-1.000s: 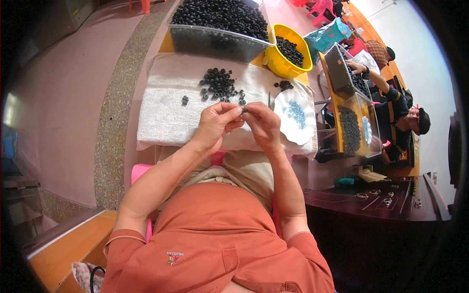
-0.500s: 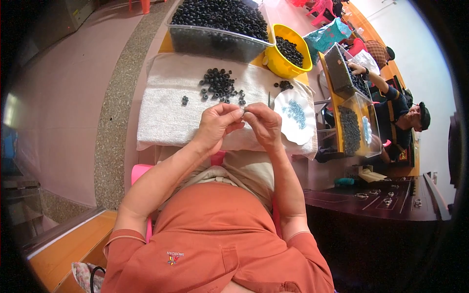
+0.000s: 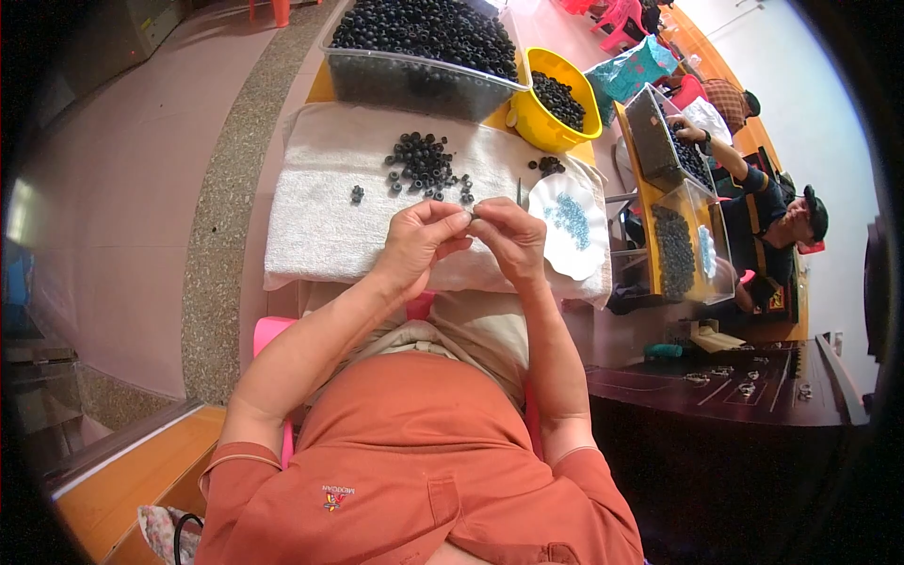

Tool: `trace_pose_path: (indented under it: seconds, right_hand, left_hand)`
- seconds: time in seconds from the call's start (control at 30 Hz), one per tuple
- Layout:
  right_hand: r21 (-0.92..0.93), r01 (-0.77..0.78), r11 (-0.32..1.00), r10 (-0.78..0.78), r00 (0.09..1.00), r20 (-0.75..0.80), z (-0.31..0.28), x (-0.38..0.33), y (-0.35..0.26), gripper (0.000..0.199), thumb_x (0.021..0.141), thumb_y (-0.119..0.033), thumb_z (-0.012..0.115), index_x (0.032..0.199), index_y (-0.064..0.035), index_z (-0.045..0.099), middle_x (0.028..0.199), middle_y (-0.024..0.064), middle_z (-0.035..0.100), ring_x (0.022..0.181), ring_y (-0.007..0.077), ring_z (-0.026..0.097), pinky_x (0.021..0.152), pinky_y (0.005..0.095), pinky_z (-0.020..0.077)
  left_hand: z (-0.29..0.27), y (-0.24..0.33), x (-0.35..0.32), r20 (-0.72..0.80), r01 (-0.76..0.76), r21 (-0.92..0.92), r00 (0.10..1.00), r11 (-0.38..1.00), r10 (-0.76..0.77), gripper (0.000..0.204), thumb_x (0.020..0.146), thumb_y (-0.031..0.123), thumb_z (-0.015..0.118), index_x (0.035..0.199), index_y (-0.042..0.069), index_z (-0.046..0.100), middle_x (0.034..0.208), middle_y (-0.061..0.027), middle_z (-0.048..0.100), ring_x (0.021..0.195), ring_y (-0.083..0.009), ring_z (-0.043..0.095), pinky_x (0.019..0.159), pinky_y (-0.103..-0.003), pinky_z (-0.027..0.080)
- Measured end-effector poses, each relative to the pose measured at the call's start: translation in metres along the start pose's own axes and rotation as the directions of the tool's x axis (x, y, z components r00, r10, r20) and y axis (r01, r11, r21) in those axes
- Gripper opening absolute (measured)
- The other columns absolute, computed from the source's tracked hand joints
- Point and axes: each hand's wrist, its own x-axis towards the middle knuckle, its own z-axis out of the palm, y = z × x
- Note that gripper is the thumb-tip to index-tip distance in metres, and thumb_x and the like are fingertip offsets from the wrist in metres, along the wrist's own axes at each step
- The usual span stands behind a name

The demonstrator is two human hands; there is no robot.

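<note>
Over the towel [image 3: 315,231], left hand [image 3: 421,237] and right hand [image 3: 511,237] share a pinched grip on some small dark piece [image 3: 474,216].

Free towel [image 3: 313,231] leftward; pieces [image 3: 421,162] (black) ahead

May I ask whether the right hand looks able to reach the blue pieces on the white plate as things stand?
Probably yes: the right hand is close to the white plate, and nothing covers the blue pieces, though that hand pinches a small object.

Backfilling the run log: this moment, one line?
left hand: pinching small piece; right hand: same piece; towel: black pieces; plate: blue bits
</note>
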Motion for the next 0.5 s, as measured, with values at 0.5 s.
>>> trace_pose_path:
  seconds: [0.5]
  right_hand:
    - [-0.204,0.069,0.977,-0.076,0.997,-0.023,-0.0004,0.0009,0.0026,0.024,0.08,0.004,0.075,0.102,0.0006,0.069,0.098,0.0108,0.066,0.088,0.0164,0.063,0.075,0.0253,0.0513]
  left_hand:
    - [-0.0005,-0.001,0.0016,-0.033,-0.008,0.009,0.999,1.0,0.008,0.006,0.09,0.008,0.068,0.095,0.006,0.067,0.086,-0.0023,0.067,0.076,-0.0114,0.066,0.075,-0.028,0.059]
